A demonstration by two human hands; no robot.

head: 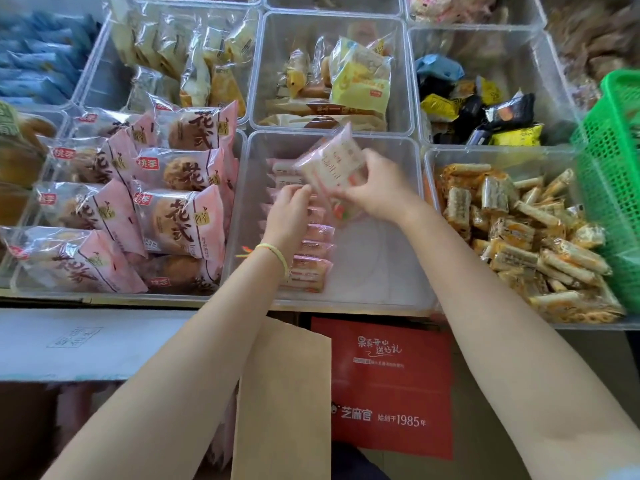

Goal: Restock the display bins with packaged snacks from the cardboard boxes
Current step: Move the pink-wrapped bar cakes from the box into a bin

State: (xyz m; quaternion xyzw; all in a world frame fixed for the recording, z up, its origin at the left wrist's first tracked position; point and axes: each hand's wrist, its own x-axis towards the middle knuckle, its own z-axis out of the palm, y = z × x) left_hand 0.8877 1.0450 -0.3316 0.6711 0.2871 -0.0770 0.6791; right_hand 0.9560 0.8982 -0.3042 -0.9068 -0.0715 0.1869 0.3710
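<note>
A clear display bin sits in the middle of the front row. A row of pink snack packs stands along its left side. Above the bin my right hand grips a stack of pale pink snack packs, tilted up to the right. My left hand pinches the lower left edge of that stack, its wrist wearing a yellow-green band. Below the shelf an open cardboard box shows a brown flap and a red flap with white print.
Left bin holds large pink bread packs. Right bin holds orange wrapped rolls. A green plastic basket stands at the far right. Rear bins hold yellow packs and black-and-yellow packs. A white box flap lies lower left.
</note>
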